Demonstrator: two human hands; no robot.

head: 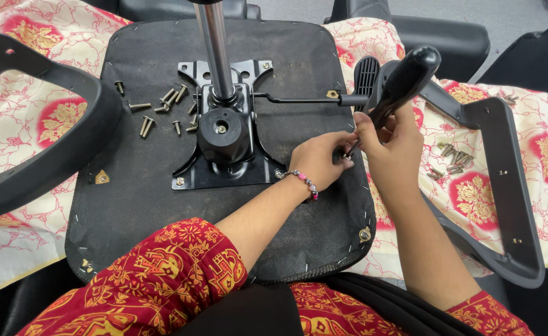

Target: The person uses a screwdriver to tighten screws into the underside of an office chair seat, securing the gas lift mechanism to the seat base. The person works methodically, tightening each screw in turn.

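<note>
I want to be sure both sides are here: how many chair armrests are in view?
2. One armrest lies at the left of the upturned seat on the patterned cloth; the other armrest lies at the right, past the right hand.

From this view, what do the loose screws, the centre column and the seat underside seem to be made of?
Loose screws: probably metal with a dull brass-like finish, going by the colour.
Centre column: polished, chrome-like metal; it shows bright reflections.
Seat underside: matte black fabric, apparently stapled along the edge; small pale staples show there.
</note>
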